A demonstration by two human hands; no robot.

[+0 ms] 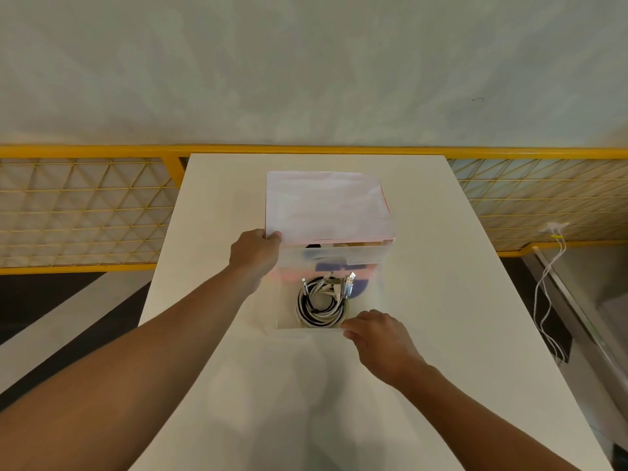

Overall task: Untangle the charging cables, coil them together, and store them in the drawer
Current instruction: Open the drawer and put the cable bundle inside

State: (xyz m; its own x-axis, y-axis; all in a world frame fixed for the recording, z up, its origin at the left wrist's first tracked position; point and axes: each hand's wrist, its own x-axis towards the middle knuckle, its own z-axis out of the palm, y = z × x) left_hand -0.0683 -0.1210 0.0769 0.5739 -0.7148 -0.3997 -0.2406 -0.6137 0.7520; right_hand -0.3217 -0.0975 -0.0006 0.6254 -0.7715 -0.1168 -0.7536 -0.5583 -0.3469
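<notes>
A coil of black and white charging cables (323, 302) lies inside the pulled-out clear drawer (285, 321), plugs pointing toward the back. The drawer belongs to a translucent drawer box (326, 205) in the middle of the white table. My left hand (255, 254) grips the box's top front-left corner, thumb on top. My right hand (377, 338) holds the drawer's front edge near its right corner, fingers curled over the rim beside the coil.
The white table (441, 300) runs from me to a yellow mesh railing (85, 212) behind it. White cables (547, 294) hang from a wall fitting at the right, beyond the table's edge. Dark floor lies to the left.
</notes>
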